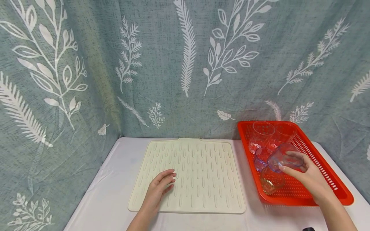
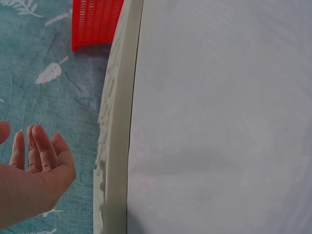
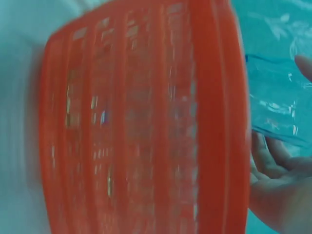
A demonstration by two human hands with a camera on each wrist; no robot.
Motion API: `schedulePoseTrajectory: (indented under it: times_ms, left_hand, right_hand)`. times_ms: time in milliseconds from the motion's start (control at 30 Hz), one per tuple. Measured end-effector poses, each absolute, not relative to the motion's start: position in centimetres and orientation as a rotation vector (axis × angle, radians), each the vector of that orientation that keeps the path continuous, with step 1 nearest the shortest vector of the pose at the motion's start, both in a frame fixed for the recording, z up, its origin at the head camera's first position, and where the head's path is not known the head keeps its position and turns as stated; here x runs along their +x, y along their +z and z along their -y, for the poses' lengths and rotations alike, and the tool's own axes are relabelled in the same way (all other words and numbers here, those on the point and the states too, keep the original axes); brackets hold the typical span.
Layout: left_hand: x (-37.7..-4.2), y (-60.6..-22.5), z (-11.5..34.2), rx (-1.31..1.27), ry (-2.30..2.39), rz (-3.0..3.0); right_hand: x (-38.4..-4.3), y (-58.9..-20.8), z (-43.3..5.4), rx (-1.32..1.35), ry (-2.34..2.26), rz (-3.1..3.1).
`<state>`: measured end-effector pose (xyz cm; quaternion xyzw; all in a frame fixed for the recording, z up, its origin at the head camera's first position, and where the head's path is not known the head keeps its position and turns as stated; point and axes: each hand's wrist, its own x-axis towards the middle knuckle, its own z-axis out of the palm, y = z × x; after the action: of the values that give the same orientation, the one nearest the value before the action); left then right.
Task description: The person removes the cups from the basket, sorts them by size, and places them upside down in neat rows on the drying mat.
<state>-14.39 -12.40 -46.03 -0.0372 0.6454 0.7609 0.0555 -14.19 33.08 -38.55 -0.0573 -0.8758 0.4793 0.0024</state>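
My right hand (image 1: 311, 177) grips a clear, blue-tinted drinking glass (image 1: 284, 157), tilted on its side above the red basket (image 1: 289, 201). In the right wrist view this glass (image 3: 273, 100) shows beyond the basket's rim, with fingers below it and the thumb at its upper side. My left hand (image 1: 157, 187) hovers over the left part of the cream drying mat (image 1: 208, 179), its fingers loosely bent and holding nothing. The left wrist view shows the same hand (image 2: 41, 175) palm up to the camera, beside the mat's edge.
Inside the basket stand two tall clear glasses (image 1: 263, 134), a small purple-tinted glass (image 1: 260, 162) and an amber-tinted glass (image 1: 270, 184). A white-covered table (image 1: 110, 192) lies beneath everything. A green leaf-patterned curtain (image 1: 162, 64) hangs behind. A small black object (image 1: 308, 229) shows at the bottom edge.
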Motion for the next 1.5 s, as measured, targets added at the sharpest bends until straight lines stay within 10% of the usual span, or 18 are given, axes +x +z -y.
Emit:
schedulePoseTrajectory:
  times_ms: [767,1500]
  left_hand:
    - [-14.1,-45.7,11.6,-0.090,2.323,-1.942]
    - [-14.4,-44.9,10.0,0.049,2.244,-2.040]
  right_hand:
    - [-14.6,-38.6,-21.9,0.065,2.164,2.383]
    - [-16.1,-43.5,-15.1,0.141,1.851,2.666]
